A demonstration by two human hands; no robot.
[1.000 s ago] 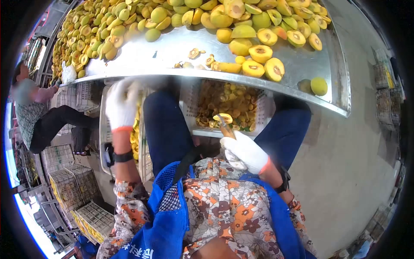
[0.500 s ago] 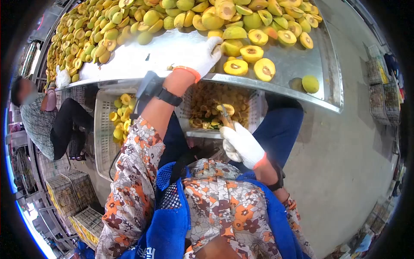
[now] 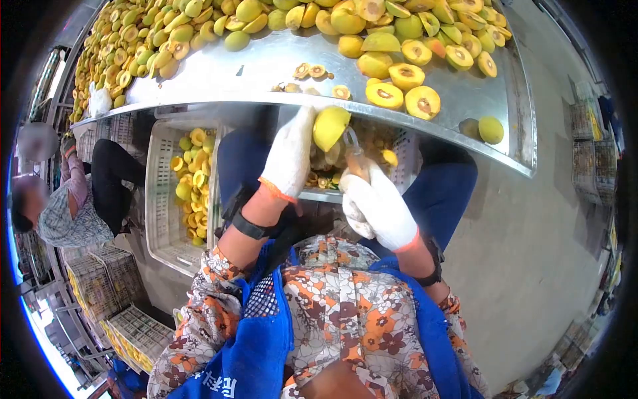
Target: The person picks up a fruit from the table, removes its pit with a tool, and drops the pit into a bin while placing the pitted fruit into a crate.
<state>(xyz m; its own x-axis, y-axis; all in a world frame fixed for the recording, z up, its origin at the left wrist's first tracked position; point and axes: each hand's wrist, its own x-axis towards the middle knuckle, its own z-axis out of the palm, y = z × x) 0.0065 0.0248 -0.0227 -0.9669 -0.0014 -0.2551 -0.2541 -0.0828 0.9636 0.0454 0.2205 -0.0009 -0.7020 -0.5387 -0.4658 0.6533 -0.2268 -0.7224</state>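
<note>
My left hand, in a white glove, holds a yellow-green peach half just off the table's front edge. In my gloved right hand is a pitting knife with a wooden handle; its curved metal tip points up, close beside the peach half. A small yellow peach piece shows to the right of the tip, over the crate between my knees. Scraps lie in that crate, partly hidden by my hands.
A metal table bears a big heap of peach halves. Several cut halves and small pit pieces lie near its edge. At left stands a white crate of hollowed halves. Another person sits at far left.
My left hand has come back from the table towards me and now holds a peach half. The fruit piece has left the knife tip. The view has shifted slightly.
</note>
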